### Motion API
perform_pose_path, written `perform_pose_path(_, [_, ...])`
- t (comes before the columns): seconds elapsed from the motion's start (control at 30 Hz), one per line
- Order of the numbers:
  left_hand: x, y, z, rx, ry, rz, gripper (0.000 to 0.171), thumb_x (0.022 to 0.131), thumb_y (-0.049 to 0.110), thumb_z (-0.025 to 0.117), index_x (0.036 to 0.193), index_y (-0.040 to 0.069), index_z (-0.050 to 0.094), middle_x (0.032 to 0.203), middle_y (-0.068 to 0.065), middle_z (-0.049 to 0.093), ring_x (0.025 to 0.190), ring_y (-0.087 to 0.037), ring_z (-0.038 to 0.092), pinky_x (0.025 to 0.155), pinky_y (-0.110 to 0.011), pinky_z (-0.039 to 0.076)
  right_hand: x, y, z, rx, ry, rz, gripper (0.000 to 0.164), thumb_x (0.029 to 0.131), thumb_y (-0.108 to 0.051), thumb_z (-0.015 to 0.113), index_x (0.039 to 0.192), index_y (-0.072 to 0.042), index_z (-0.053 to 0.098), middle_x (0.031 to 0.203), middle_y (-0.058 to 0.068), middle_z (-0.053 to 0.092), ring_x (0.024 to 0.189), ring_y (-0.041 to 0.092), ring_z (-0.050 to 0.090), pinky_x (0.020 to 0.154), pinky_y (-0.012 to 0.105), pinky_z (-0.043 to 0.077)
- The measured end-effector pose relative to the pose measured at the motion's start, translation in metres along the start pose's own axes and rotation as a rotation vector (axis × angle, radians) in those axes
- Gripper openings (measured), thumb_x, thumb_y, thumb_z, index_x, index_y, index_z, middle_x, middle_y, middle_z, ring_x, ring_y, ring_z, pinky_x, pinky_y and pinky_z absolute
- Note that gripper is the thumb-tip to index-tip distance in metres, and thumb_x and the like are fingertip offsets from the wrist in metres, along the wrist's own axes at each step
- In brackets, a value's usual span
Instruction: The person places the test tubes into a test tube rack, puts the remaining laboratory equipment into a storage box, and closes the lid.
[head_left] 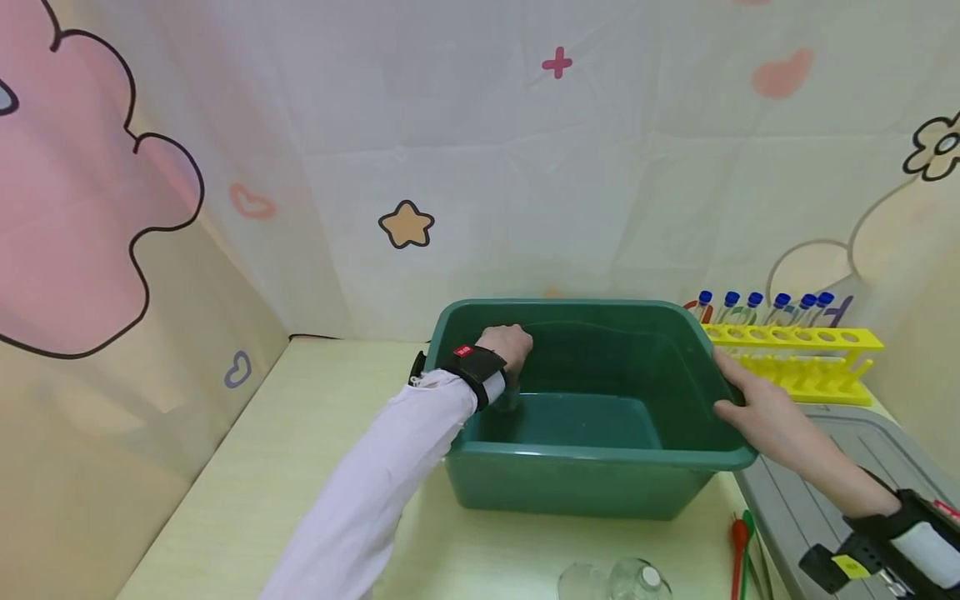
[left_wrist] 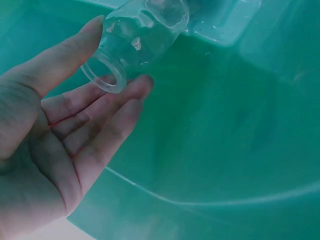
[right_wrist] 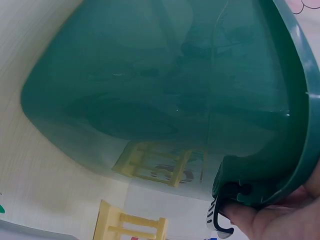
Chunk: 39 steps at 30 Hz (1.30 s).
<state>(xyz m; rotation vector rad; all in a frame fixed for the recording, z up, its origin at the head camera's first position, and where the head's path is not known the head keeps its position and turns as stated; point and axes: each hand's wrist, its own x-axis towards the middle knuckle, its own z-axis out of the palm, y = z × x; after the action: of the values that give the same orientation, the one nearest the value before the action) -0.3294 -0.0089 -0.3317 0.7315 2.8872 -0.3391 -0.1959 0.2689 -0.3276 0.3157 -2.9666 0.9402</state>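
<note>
Left hand (head_left: pixel 510 346) holding a glass vessel (left_wrist: pixel 145 40) inside a green basin (head_left: pixel 570 487); right hand (head_left: pixel 772 412) gripping the rim.
Head view: the left hand reaches down at the basin's left side; the right hand holds its right edge, near a yellow rack (head_left: pixel 795 337) of blue-capped tubes (head_left: pixel 731 298); left wrist view: thumb and fingers, narrowly apart, pinch the tilted vessel near its mouth; right wrist view: fingers curl under the rim, beside a black clip (right_wrist: pixel 220 215).
</note>
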Motion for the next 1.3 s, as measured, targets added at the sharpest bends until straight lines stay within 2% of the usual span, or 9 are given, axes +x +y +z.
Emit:
perform_pose_path(0.37, [0.007,-0.002,0.007,0.015,0.018,0.007,0.034,0.059,0.020,0.086,0.086,0.011,0.067,0.080,0.001,0.061,0.072,-0.015,0.057,0.057,-0.032,0.049,-0.001,0.000,-0.001,0.026,-0.009,0.010,0.063,0.090,0.001,0.045,0.137,0.012,0.004,0.133,0.040,0.016,0.098,0.049,0.045,0.074,0.051,0.044])
perform_pose_path(0.53, [0.006,0.001,0.007,0.025,-0.010,0.006,0.034,0.059,0.021,0.086,0.086,0.012,0.067,0.079,0.001,0.060,0.072,-0.015,0.057,0.057,-0.032,0.049,-0.001,0.001,0.000,0.032,-0.004,0.001,0.064,0.090,0.000,0.046,0.137,0.011,0.005,0.133,0.040,0.017,0.096,0.047,0.047,0.073,0.049,0.045])
perform_pose_path(0.8, [0.008,0.002,0.011,0.091,0.001,0.013,0.039,0.058,0.028,0.086,0.089,0.013,0.068,0.080,0.003,0.061,0.075,-0.015,0.058,0.059,-0.033,0.049,-0.001,0.002,0.002,0.050,0.006,-0.005,0.065,0.090,0.001,0.046,0.138,0.010,0.004,0.134,0.039,0.017,0.099,0.048,0.047,0.073,0.047,0.046])
perform_pose_path(0.97, [0.011,0.003,0.012,0.111,-0.007,-0.011,0.041,0.056,0.031,0.087,0.089,0.014,0.069,0.082,0.002,0.061,0.076,-0.016,0.059,0.059,-0.033,0.049,-0.002,0.001,0.002,0.057,0.010,-0.003,0.065,0.090,0.001,0.046,0.139,0.009,0.004,0.133,0.039,0.018,0.094,0.046,0.050,0.071,0.045,0.047])
perform_pose_path(1.13, [0.010,0.004,0.010,0.110,-0.025,-0.028,0.037,0.059,0.028,0.086,0.089,0.015,0.069,0.083,0.002,0.062,0.076,-0.016,0.059,0.060,-0.034,0.049,-0.002,0.001,0.001,0.059,0.012,-0.008,0.064,0.090,0.001,0.046,0.139,0.009,0.004,0.133,0.039,0.019,0.094,0.046,0.050,0.071,0.045,0.047])
perform_pose_path(1.3, [0.004,0.003,0.005,0.062,-0.035,-0.028,0.032,0.061,0.025,0.085,0.087,0.014,0.069,0.084,0.000,0.062,0.076,-0.017,0.059,0.060,-0.034,0.049,-0.002,0.000,0.001,0.052,0.008,0.001,0.064,0.090,0.001,0.045,0.138,0.009,0.004,0.133,0.039,0.018,0.094,0.046,0.050,0.072,0.047,0.046])
